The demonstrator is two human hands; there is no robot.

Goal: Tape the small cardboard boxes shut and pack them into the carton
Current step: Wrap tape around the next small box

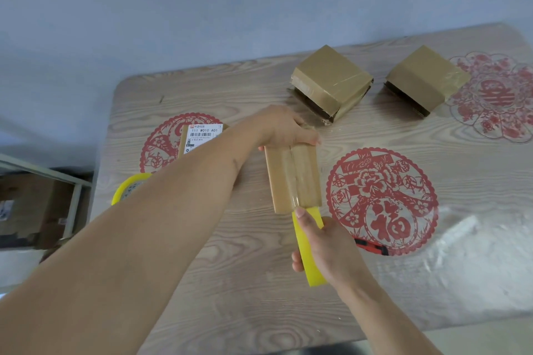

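Nearest the camera, the right hand (pixel 331 248) grips a yellow tape roll (pixel 310 251) edge-on, fingers curled round its rim and the index finger stretched forward along the top toward the box. The roll looks light and rigid, easy to hold by the rim; its free tape is probably thin, sticky and prone to wrinkling or folding back on itself, so it wants steady tension.

The roll's far edge sits touching or just beside the near end of the small cardboard box (pixel 292 179), which lies flat on the table (pixel 230 282). A glossy strip of tape runs lengthwise down the box's centre seam, toward the roll. The box seems light and fairly stiff but thin-walled: likely to slide on the smooth tabletop if pulled, and to dent if squeezed hard. Best held by its ends or long edges, clear of the seam.

The left hand (pixel 284 128) does just that: it reaches across and clamps the far end of the box, thumb on the top face, fingers over the far edge, pinning it down.

Left of the forearm, a second yellow tape roll (pixel 128 187) lies on the table, with a labelled box (pixel 202 137) just beyond it. A red-and-black cutter (pixel 372 246) lies right of the right hand.

Farthest back, two taped boxes (pixel 331 81) (pixel 424 79) stand side by side, apart. A carton cannot be identified with certainty.
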